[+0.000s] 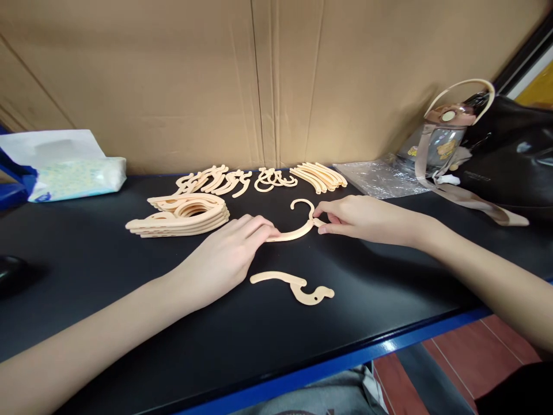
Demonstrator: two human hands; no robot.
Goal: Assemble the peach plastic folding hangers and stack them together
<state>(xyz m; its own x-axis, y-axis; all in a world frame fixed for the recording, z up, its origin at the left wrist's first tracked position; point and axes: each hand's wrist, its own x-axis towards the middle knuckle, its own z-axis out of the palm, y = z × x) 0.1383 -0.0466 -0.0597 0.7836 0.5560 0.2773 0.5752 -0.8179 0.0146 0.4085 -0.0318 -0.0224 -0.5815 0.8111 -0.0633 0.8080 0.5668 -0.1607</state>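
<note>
A partly assembled cream plastic clothes hanger (295, 235) lies on the black tabletop (207, 357), its hook (307, 202) pointing away from me. My left hand (227, 253) is closed on the far left end of its curved arm, fingertips covering that end. At the joint under the hook, my right hand (360, 216) pinches a short piece between thumb and fingers. Nearer to me lies a loose curved hanger part (276, 276) touching a second, hook-shaped part (307, 297) with a small hole. Whether those two are joined I cannot tell.
Folded hangers (185, 222) are stacked left of centre. Behind them lie piles of curved arms (216, 180), hooks (274, 180) and straight arms (319, 177). Tissue pack (80, 178) at left; plastic bag (380, 178), strapped bottle (444, 138) and black bag (510, 155) at right.
</note>
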